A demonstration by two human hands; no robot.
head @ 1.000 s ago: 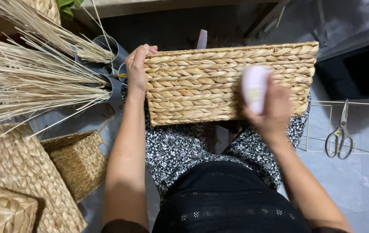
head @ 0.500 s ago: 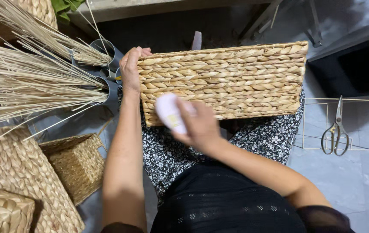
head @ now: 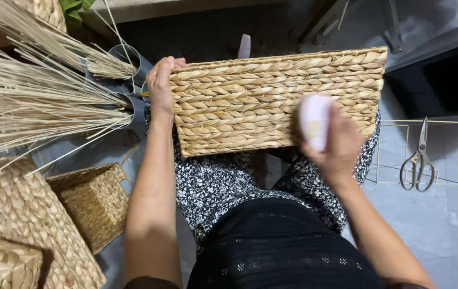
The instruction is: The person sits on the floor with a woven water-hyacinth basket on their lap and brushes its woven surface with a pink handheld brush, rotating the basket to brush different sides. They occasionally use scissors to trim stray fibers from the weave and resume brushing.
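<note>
A rectangular woven straw basket (head: pixel 250 101) rests on my lap, its braided side facing me. My left hand (head: pixel 160 88) grips its left end. My right hand (head: pixel 336 144) holds a small pale pink oval object (head: pixel 314 120), blurred, pressed against the basket's side near the right end. My lap is covered by black-and-white patterned cloth (head: pixel 218 184).
Bundles of dry straw stalks (head: pixel 31 101) stand in grey tubes (head: pixel 130 59) at the left. A small woven basket (head: pixel 92 200) and larger woven pieces (head: pixel 15 225) lie at lower left. Scissors (head: pixel 417 160) lie on a wire frame (head: pixel 453 126) on the grey floor at right.
My right hand swept the pink object across the basket's side, from right to left and back to the right. The left hand stayed on the basket's end.
</note>
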